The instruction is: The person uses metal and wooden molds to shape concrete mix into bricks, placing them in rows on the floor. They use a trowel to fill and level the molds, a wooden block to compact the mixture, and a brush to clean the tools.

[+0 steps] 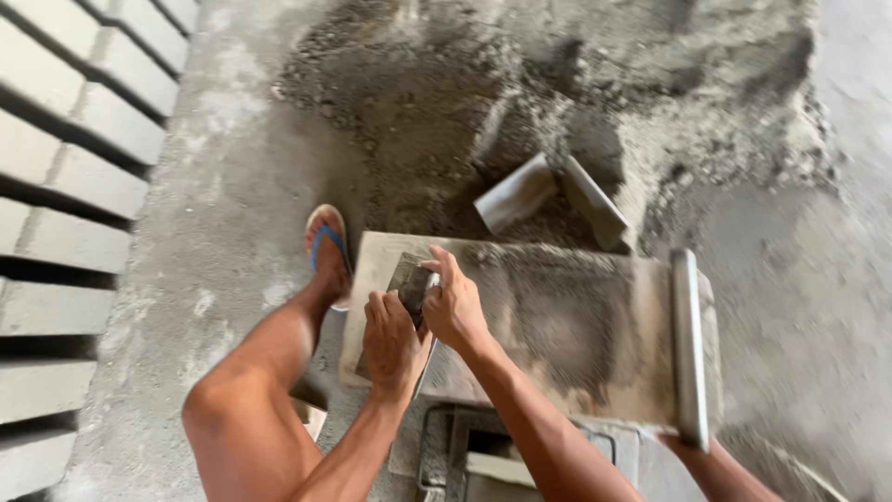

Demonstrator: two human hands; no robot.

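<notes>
Both hands worked at the near-left corner of the flat board point(557, 325): the left hand point(392, 342) and right hand point(455, 302) had fingers curled tight around a small grey metal tool point(411, 284). Pressing it flat and evenly against the board would have served best.

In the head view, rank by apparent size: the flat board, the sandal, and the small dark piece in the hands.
1. Flat board, largest.
2. Blue-strapped sandal.
3. Small dark piece, partly hidden by both hands, so its rank against the sandal is unsure.
</notes>
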